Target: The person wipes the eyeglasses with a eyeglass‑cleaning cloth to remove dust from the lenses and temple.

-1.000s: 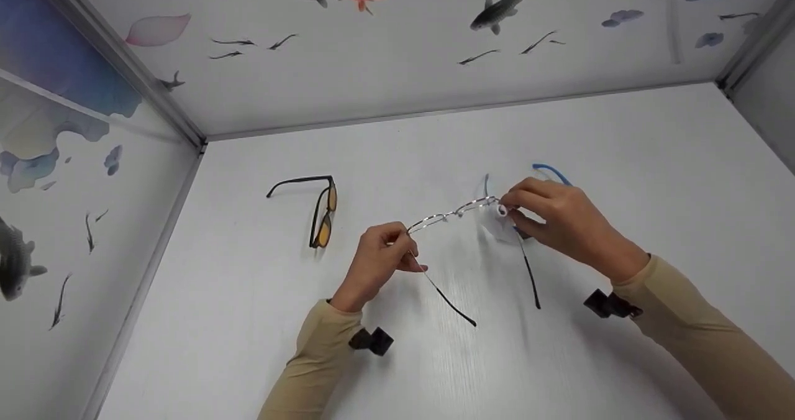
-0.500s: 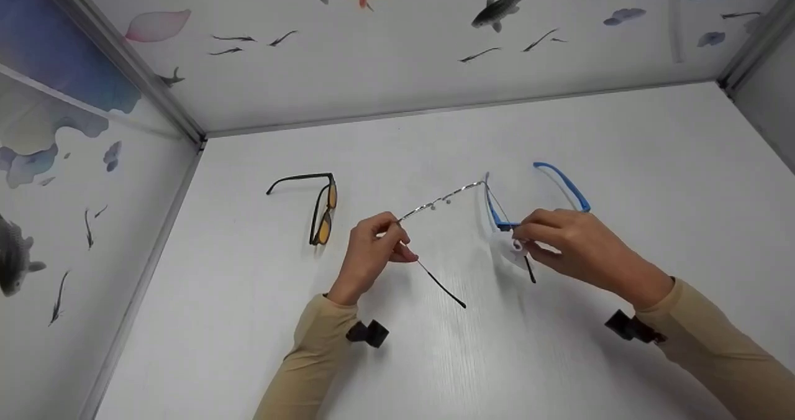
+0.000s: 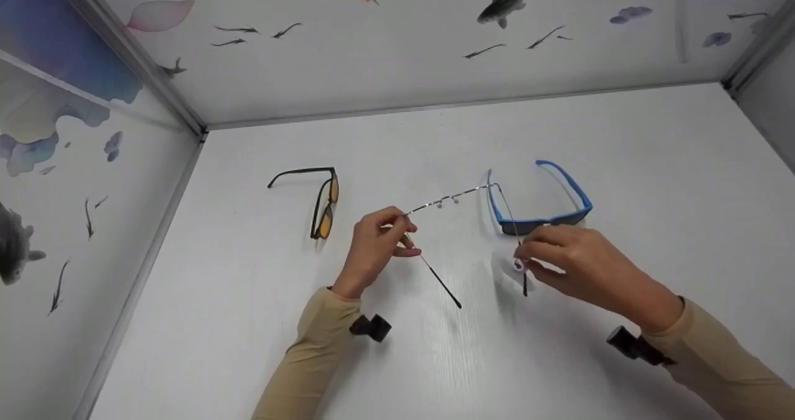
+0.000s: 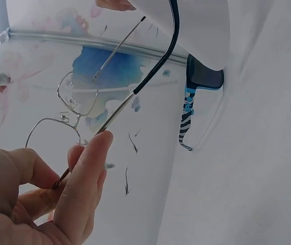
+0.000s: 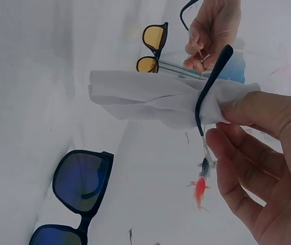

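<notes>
Thin metal-framed eyeglasses (image 3: 452,198) are held above the table with both arms unfolded. My left hand (image 3: 374,249) pinches them at the hinge of one side, thumb against fingers in the left wrist view. The dark tip (image 4: 161,62) of that arm sticks out past the fingers. Between thumb and fingers, my right hand (image 3: 577,268) holds a white cloth or tissue (image 5: 145,102) against the other arm of the eyeglasses. This arm's dark tip (image 5: 215,76) shows in front of the cloth in the right wrist view.
Blue-armed sunglasses (image 3: 587,202) with dark lenses lie unfolded just beyond my right hand. Black glasses with orange lenses (image 3: 334,190) rest on the white table (image 3: 248,320) to the left. Printed walls (image 3: 397,66) enclose the table at the back and sides.
My right hand has slid with the cloth from the hinge toward the arm's tip, moving nearer and rightward. The blue sunglasses, mostly covered before, now show. My left hand keeps its hold.
</notes>
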A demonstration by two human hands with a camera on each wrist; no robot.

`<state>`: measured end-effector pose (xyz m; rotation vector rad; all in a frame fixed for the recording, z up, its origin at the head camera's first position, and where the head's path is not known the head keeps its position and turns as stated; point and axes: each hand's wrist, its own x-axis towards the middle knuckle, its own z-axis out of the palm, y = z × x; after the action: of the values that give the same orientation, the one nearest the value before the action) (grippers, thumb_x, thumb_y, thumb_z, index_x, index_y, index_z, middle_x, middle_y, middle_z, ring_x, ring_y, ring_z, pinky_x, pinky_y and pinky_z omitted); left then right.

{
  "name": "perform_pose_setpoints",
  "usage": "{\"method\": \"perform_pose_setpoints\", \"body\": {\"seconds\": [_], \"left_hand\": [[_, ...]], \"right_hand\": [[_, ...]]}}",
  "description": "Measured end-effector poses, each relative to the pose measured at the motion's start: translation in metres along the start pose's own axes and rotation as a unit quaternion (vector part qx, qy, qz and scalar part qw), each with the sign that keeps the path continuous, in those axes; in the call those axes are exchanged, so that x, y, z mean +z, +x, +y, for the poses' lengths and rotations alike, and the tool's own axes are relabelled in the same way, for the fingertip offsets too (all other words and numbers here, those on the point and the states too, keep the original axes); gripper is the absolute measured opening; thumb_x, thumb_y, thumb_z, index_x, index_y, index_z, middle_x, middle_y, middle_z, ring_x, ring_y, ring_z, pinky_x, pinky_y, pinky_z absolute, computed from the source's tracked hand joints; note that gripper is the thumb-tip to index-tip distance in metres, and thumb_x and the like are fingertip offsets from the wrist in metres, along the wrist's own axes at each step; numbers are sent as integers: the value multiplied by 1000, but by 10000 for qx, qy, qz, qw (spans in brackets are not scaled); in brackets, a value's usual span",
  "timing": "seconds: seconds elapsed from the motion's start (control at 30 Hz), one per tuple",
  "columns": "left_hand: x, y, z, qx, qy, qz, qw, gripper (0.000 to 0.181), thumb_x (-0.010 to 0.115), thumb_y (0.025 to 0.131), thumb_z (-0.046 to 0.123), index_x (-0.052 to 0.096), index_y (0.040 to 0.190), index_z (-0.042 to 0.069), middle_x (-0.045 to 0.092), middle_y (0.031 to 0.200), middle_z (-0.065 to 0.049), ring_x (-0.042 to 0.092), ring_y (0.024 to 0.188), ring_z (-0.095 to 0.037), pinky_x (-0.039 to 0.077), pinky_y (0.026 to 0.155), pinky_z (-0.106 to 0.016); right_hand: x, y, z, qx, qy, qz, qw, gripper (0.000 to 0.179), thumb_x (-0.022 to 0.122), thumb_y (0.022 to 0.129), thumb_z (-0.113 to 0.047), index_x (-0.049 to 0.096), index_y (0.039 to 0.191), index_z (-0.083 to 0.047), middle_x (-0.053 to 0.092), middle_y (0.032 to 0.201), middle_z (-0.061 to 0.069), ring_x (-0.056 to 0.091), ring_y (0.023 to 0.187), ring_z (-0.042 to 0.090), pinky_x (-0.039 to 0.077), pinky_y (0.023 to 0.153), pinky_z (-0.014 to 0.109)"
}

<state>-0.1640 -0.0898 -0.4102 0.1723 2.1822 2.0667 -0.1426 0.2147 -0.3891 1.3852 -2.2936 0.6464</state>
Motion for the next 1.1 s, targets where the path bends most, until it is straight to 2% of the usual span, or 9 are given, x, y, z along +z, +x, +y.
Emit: {"method": "perform_pose_setpoints", "body": {"seconds": [0.2,0.4,0.6,0.8,1.0,1.1], "left_hand": [[3,-1,0,-88,142,4,9999,16,48,97,0,63,91,-3,57,89,-12,57,72,-18,57,67,-37],[5,1,-2,-9,179,44,9998,17,48,96,-2,63,90,-4,57,87,-12,58,72,-19,57,67,-36],[11,2,-3,49,110,99,9999,17,48,95,-2,63,87,-5,57,87,-13,61,69,-21,57,67,-36],[16,0,-1,56,160,135,9998,17,50,95,-1,66,89,-6,60,90,-13,63,69,-20,57,67,-34],[17,-4,4,-147,189,102,9997,18,51,94,-1,68,91,-6,62,92,-16,66,68,-20,57,66,-34],[17,-5,5,-301,110,61,9995,18,51,94,0,68,91,-7,61,94,-18,67,67,-19,57,66,-34]], "right_hand": [[11,3,-18,216,-79,-77,9997,34,84,63,6,70,89,-11,65,85,1,61,70,14,52,58,27],[20,12,-34,498,-188,62,9986,30,83,65,5,70,87,-11,66,84,1,63,72,17,54,61,32],[34,20,-46,979,303,-75,9947,28,79,70,7,68,90,-9,67,87,-1,64,71,10,53,59,24],[43,24,-52,1495,958,-206,9839,27,73,77,12,64,96,-5,68,89,3,67,72,11,54,62,21],[47,30,-43,1395,1489,-286,9785,28,70,79,15,62,97,-6,69,90,2,67,75,12,54,65,22],[46,33,-38,1407,1823,-423,9722,27,67,81,15,64,98,-5,69,92,2,67,78,11,54,67,24]]}}
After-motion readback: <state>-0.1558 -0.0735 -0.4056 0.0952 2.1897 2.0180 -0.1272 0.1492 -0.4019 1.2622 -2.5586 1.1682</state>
